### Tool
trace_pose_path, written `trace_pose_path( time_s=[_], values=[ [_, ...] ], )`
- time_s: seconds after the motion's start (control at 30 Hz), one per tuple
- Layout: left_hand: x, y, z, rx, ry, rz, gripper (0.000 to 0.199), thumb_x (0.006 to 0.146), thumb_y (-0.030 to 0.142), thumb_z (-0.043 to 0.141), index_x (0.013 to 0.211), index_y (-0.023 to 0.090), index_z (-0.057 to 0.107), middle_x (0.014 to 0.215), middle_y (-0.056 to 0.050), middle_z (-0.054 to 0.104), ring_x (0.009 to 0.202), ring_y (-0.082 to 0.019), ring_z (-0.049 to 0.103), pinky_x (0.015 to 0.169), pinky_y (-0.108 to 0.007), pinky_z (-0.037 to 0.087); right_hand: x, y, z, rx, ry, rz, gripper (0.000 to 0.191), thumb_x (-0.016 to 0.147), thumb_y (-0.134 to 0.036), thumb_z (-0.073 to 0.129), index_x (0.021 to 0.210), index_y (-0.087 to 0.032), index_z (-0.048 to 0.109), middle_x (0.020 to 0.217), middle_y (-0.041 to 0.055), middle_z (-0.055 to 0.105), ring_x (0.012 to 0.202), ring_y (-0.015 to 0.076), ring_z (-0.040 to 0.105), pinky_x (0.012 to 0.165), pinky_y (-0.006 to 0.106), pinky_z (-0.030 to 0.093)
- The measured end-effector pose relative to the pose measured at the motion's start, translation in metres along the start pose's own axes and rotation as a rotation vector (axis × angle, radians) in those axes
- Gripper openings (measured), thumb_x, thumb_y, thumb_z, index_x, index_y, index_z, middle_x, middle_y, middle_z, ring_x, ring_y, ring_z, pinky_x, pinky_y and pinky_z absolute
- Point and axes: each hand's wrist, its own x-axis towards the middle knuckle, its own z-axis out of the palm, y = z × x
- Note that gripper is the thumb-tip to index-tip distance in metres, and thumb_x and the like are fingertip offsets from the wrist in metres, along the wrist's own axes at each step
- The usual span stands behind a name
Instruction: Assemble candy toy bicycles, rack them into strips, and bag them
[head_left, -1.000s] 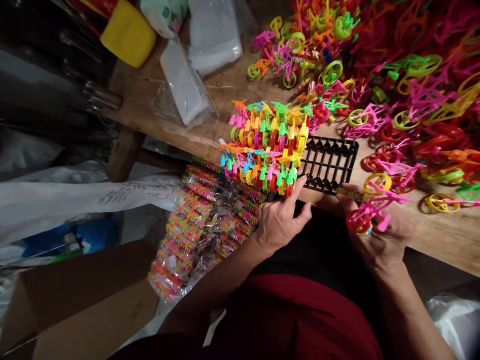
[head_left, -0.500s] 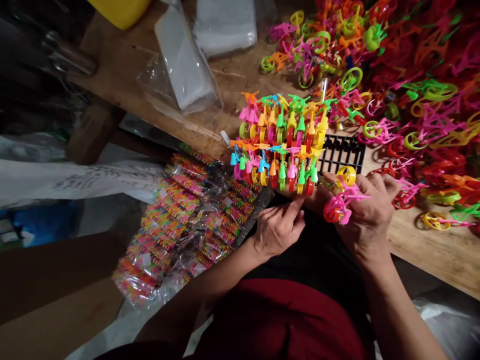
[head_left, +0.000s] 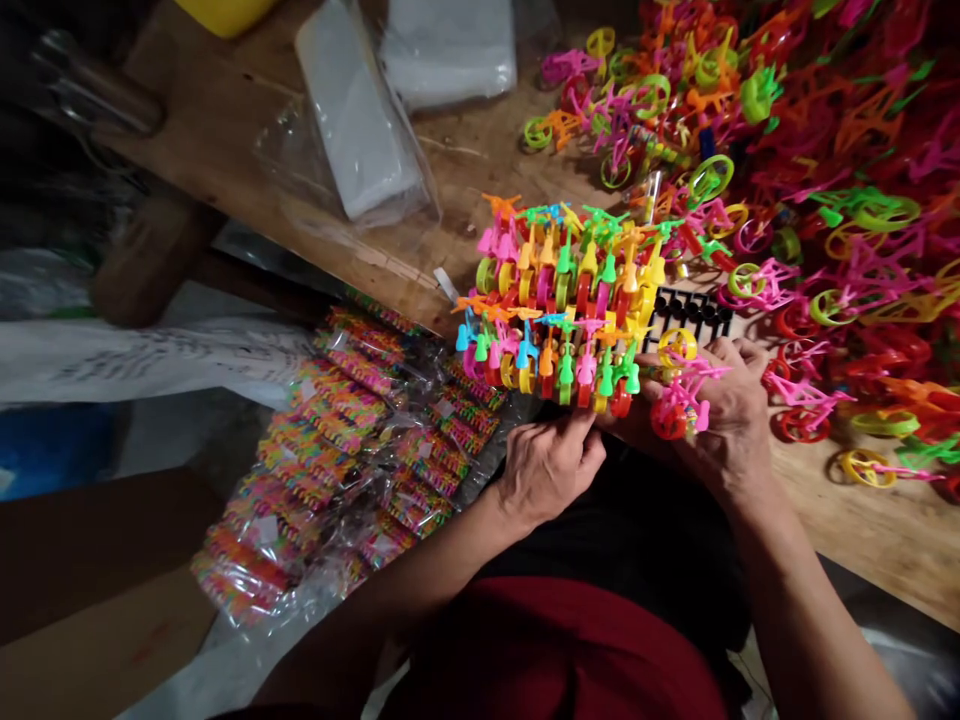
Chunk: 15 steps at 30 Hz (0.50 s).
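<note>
Two rows of small, bright plastic bicycles [head_left: 562,300] stand packed together on a black rack [head_left: 690,315], whose right end shows bare slots. My left hand [head_left: 547,465] is at the front edge of the rows, its fingers curled and its fingertips hidden beneath the nearest bicycles. Just right of the rows, my right hand [head_left: 720,410] holds a pink bicycle [head_left: 690,385] with a yellow and a red wheel. Its fingers are bent around the toy near the rack's front right corner.
A large heap of loose plastic bicycles [head_left: 847,180] covers the table's right side. Packs of clear bags [head_left: 367,140] lie at the back left of the wooden table [head_left: 847,510]. Below its edge, at left, are bagged bicycle sets [head_left: 322,450] and a cardboard box [head_left: 112,590].
My right hand has shifted slightly left and up with the pink bicycle, closer to the rack. The rack's right end has tilted a little. The whole view has shifted slightly.
</note>
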Motion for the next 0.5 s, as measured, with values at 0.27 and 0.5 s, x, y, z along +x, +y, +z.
trace_pose_path(
  time_s=[0.27,0.5],
  values=[
    [-0.001,0.0,-0.002,0.046,-0.048,-0.009,0.013,0.083,0.013,0.061,0.086,0.021,0.07,0.055,0.004,0.066,0.048,-0.015,0.065,0.05,-0.029,0.041,0.001,-0.009,0.004,0.025,0.023,-0.004,0.035,0.1,-0.029,0.042,0.071,-0.02,0.058,0.068,0.0034,0.06,0.071,0.0188,0.049,0.081,0.038,0.034],
    [-0.002,0.002,-0.003,0.081,-0.12,-0.019,0.014,0.084,0.013,0.061,0.091,0.022,0.07,0.059,0.003,0.069,0.052,-0.015,0.069,0.05,-0.028,0.042,0.002,-0.008,0.014,-0.01,0.016,-0.055,0.022,0.098,-0.023,0.045,0.088,-0.019,0.065,0.068,0.0029,0.058,0.072,0.0195,0.045,0.082,0.037,0.033]
  ],
)
